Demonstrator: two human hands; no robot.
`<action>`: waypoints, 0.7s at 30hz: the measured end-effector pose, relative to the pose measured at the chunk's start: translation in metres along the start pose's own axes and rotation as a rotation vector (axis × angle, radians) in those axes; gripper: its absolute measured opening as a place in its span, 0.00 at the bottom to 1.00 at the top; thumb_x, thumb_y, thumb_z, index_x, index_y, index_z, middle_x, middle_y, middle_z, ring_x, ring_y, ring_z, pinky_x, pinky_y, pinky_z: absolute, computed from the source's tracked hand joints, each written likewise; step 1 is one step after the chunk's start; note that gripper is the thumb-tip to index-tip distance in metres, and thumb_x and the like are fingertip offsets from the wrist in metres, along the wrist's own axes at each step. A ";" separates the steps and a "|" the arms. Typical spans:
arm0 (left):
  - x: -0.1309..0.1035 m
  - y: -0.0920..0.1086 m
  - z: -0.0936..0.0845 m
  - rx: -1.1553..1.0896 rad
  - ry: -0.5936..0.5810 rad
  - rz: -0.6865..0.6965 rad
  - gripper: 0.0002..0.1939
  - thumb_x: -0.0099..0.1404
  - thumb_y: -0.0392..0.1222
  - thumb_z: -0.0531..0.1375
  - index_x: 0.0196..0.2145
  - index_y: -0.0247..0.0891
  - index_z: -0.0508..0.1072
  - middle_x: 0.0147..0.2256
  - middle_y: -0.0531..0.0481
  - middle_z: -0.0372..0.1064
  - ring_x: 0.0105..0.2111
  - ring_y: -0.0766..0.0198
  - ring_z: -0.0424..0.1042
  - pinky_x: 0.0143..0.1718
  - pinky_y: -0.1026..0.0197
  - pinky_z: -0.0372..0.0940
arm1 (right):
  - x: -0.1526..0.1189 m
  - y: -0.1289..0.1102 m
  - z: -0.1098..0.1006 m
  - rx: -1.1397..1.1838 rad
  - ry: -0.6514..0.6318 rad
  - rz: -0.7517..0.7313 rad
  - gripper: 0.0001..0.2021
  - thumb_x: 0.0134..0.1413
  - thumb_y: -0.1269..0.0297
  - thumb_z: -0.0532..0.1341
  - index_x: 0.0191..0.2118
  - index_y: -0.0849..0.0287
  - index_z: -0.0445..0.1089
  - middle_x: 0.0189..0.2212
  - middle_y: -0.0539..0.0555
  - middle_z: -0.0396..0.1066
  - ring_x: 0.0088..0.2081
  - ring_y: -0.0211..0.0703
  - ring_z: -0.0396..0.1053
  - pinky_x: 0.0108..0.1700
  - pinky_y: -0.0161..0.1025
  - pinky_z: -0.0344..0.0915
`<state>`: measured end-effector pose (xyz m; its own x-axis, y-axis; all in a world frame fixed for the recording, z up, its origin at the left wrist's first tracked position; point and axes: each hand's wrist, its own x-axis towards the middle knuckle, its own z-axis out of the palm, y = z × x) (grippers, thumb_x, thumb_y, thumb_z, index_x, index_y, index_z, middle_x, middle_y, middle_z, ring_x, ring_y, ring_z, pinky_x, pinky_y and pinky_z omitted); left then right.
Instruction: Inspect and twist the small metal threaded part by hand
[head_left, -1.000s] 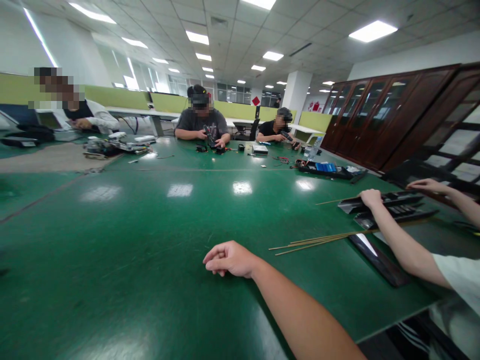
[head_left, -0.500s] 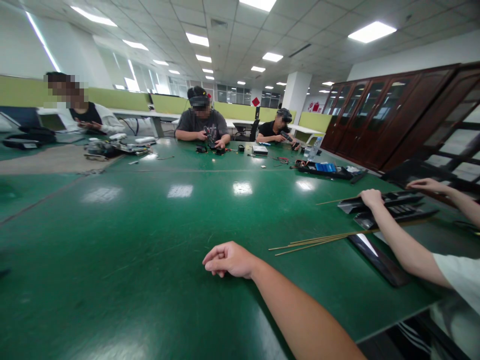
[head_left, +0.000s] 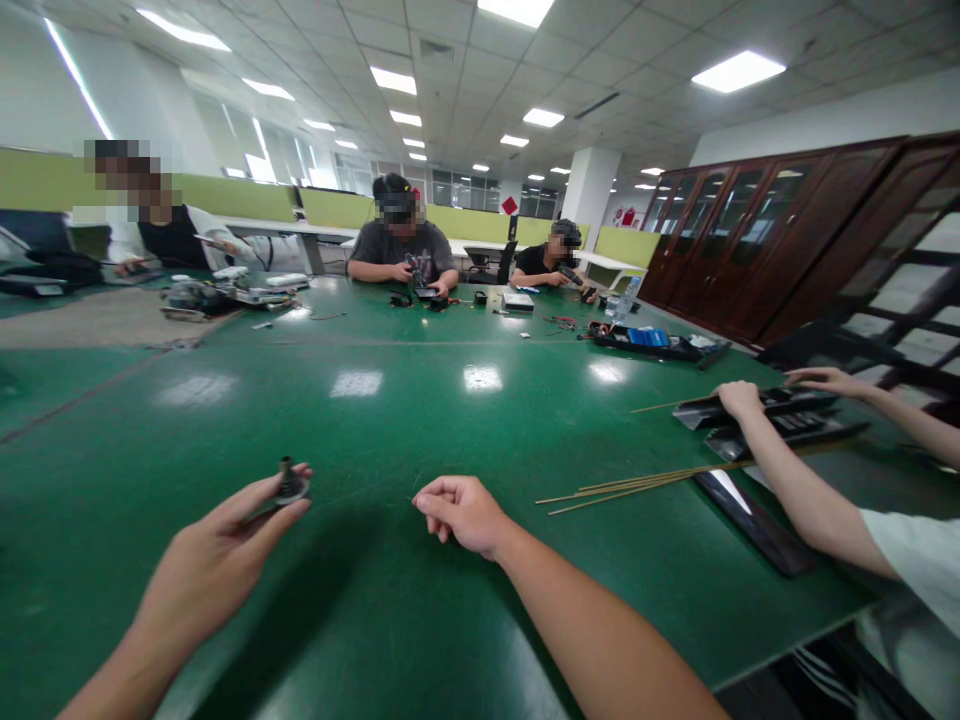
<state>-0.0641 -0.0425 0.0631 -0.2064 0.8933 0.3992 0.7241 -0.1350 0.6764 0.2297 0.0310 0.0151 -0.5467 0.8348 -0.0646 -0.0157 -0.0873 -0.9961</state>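
My left hand (head_left: 217, 560) is raised over the green table (head_left: 360, 620) at the lower left. Between its thumb and fingers it pinches a small dark metal part with a round flange and an upright stem (head_left: 286, 484). To the right of it, my right hand (head_left: 459, 512) rests low at the table with fingers curled and thumb against them. Whatever those fingertips hold, if anything, is too small to make out. Several thin brass-coloured rods (head_left: 622, 486) lie on the table to the right of my right hand, apart from it.
At the right a neighbour's hand (head_left: 741, 400) touches black metal channels (head_left: 787, 420), with a dark flat piece (head_left: 750, 520) nearer me. A black tray of parts (head_left: 645, 340) stands farther back. Two people work across the table; another sits at far left by cluttered parts (head_left: 232, 290).
My left hand has come into view from the lower left with the flanged metal part. My right hand has shifted slightly and its fingers are drawn closer together. The neighbour's far hand moved left.
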 end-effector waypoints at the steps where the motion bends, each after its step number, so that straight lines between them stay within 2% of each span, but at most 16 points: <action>1: 0.003 0.006 0.013 -0.027 -0.088 0.030 0.24 0.63 0.58 0.62 0.54 0.49 0.74 0.52 0.53 0.74 0.52 0.54 0.73 0.59 0.50 0.66 | 0.001 0.000 -0.001 -0.009 0.047 -0.029 0.20 0.56 0.49 0.65 0.43 0.63 0.73 0.23 0.48 0.69 0.19 0.31 0.60 0.23 0.30 0.56; 5: 0.008 0.039 0.064 -0.111 -0.308 0.298 0.22 0.68 0.52 0.58 0.57 0.46 0.71 0.55 0.46 0.69 0.55 0.54 0.70 0.58 0.54 0.66 | 0.001 -0.002 -0.005 -0.051 0.142 -0.146 0.19 0.56 0.56 0.65 0.51 0.61 0.69 0.25 0.47 0.68 0.20 0.32 0.60 0.24 0.31 0.57; 8: 0.003 0.050 0.085 -0.135 -0.394 0.364 0.21 0.70 0.49 0.56 0.58 0.46 0.69 0.55 0.45 0.69 0.55 0.55 0.69 0.57 0.54 0.66 | -0.002 -0.002 -0.004 -0.170 0.166 -0.243 0.26 0.50 0.68 0.65 0.56 0.58 0.64 0.30 0.47 0.69 0.23 0.32 0.62 0.27 0.31 0.59; 11: -0.003 0.040 0.092 -0.128 -0.367 0.278 0.24 0.68 0.50 0.59 0.61 0.48 0.65 0.56 0.46 0.68 0.54 0.56 0.70 0.58 0.52 0.66 | -0.006 -0.002 0.000 -0.341 0.161 -0.290 0.33 0.46 0.75 0.63 0.60 0.54 0.60 0.38 0.49 0.70 0.25 0.32 0.63 0.30 0.32 0.61; 14: -0.008 0.024 0.092 -0.110 -0.340 0.195 0.25 0.66 0.51 0.62 0.59 0.46 0.65 0.54 0.46 0.70 0.52 0.56 0.72 0.56 0.53 0.67 | -0.008 -0.003 0.005 -0.453 0.154 -0.268 0.34 0.47 0.74 0.64 0.61 0.51 0.59 0.42 0.51 0.70 0.27 0.33 0.65 0.33 0.34 0.63; 17: -0.010 0.014 0.089 -0.081 -0.343 0.272 0.20 0.66 0.49 0.62 0.54 0.45 0.69 0.51 0.46 0.71 0.51 0.56 0.71 0.54 0.53 0.67 | -0.007 -0.004 0.006 -0.521 0.158 -0.278 0.29 0.48 0.72 0.65 0.58 0.52 0.64 0.42 0.51 0.71 0.29 0.35 0.67 0.35 0.35 0.64; 21: -0.011 0.012 0.089 -0.129 -0.343 0.394 0.16 0.67 0.44 0.61 0.52 0.43 0.70 0.49 0.44 0.71 0.51 0.56 0.70 0.54 0.54 0.66 | -0.005 -0.002 0.004 -0.621 0.181 -0.349 0.20 0.47 0.71 0.67 0.49 0.54 0.72 0.38 0.51 0.71 0.33 0.39 0.68 0.38 0.36 0.64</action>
<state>0.0054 -0.0161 0.0119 0.3071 0.8504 0.4271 0.6124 -0.5201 0.5953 0.2290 0.0245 0.0180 -0.4489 0.8392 0.3071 0.3433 0.4792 -0.8078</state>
